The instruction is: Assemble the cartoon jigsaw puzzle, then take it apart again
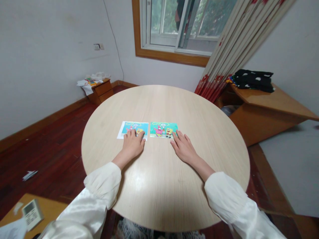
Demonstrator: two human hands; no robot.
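Note:
Two cartoon pictures lie side by side, flat on a round pale wooden table (159, 186). The left picture (124, 129) has a white border and a blue ground; part of it is hidden under my left hand (133, 144), whose fingers rest spread on its lower half. The right picture (159, 129) is turquoise, with a pink starfish figure and a yellow square figure. My right hand (183, 146) lies open on the tabletop, its fingertips at that picture's lower right corner. A narrow gap separates the two pictures.
A small drawer cabinet (101, 90) with papers on it stands at the far left. At the right, a wooden desk (271, 106) carries folded dark cloth (254, 80). Near the lower left, a calculator-like device (32, 214) sits on a wooden surface.

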